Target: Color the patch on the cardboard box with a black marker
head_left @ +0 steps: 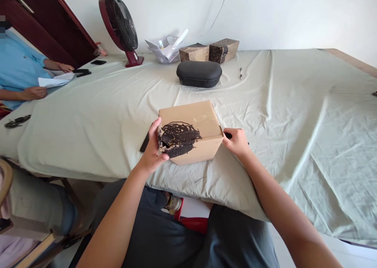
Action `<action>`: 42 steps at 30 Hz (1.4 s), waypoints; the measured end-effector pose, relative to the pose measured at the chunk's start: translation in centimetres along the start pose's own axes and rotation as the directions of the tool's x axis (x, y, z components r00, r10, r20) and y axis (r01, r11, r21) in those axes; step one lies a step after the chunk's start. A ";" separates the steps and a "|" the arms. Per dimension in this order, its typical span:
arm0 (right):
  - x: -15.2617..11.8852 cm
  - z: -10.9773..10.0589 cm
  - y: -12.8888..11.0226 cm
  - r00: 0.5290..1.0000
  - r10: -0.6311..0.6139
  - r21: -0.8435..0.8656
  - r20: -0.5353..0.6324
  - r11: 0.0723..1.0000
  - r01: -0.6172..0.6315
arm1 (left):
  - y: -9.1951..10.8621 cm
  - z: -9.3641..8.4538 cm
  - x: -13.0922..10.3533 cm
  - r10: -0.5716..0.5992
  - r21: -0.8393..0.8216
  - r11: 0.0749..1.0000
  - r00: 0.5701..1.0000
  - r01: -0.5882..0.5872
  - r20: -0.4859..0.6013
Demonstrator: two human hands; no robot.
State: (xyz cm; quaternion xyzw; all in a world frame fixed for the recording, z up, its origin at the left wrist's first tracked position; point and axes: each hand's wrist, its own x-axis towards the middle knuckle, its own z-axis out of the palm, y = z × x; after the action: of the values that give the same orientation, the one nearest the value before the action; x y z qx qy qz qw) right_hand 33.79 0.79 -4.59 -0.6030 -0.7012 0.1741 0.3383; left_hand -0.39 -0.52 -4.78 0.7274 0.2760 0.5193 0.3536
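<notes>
Near the front edge of the pale green cloth point(112, 130), one cardboard box point(197, 122) is between my two hands.
My left hand point(151, 154) grips its black-scribbled end, thumb and fingers spread apart against it; my right hand point(237, 142) is curled closed at the opposite end, around one small dark object point(228, 135), mostly hidden. One flat dark item point(145, 143) lies partly behind my left hand. Farther back are one black case point(199, 74), two more boxes point(194, 53) point(226, 50), one pen point(240, 73), one basket point(165, 55) and one fan point(122, 26); at left, one person point(22, 69) has two hands out, one holding papers point(57, 80).
</notes>
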 end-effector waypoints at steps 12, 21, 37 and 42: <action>0.0 -0.3 0.0 0.993 -0.111 0.024 0.042 0.994 0.110 | 0.6 0.0 0.1 -0.024 0.003 1.000 0.999 0.024 0.026; 0.5 2.5 1.3 0.992 0.037 -0.311 0.124 0.950 0.003 | -0.3 -0.3 -0.3 -0.078 0.025 0.997 0.997 0.077 0.018; -0.7 2.8 3.2 0.914 -0.403 0.522 0.052 0.791 0.319 | 1.0 0.4 0.5 -0.169 0.022 0.985 0.984 0.168 0.049; -1.3 4.3 2.8 0.905 -0.414 0.591 0.092 0.755 0.285 | 1.0 -0.6 1.7 -0.416 0.023 0.909 0.908 0.415 0.046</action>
State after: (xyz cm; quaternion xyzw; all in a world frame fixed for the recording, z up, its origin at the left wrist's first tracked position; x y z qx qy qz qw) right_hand 32.94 0.83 -9.88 -0.3100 -0.7511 0.3715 0.4491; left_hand -0.38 0.35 -2.88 0.6669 0.4190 0.4122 0.4580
